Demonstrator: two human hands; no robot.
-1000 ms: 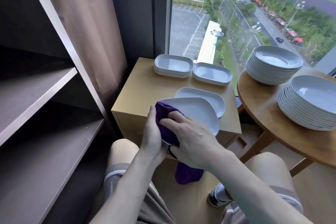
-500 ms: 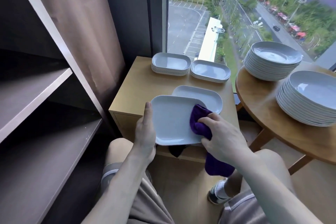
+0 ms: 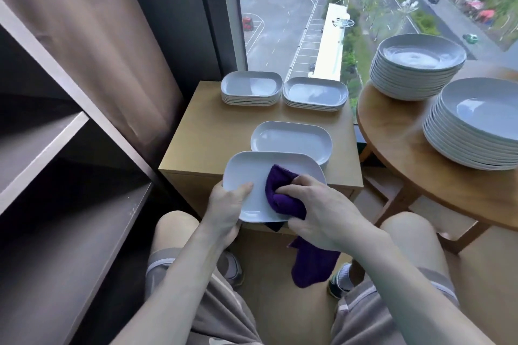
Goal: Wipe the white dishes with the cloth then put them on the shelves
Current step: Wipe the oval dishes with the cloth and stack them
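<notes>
The shelves stand on the left, and the dish being wiped is not on them yet. The left hand holds the white dish by its left edge, with fingers curled under it and the thumb on top. Half a second ago the thumb lay along the rim; now it reaches further in. The dish is up in the air, just in front of the bench, above the person's knees. The purple cloth has slid back from the right side of the dish to the middle. The right hand is bunched around the cloth and presses it on the dish, and a loose end hangs below. So the wiping goes back and forth, and I think this dish is nearly done. Behind it one more dish lies on the bench. Further right, tall piles of plates sit on the round bench, so lots of wiping is left.
</notes>
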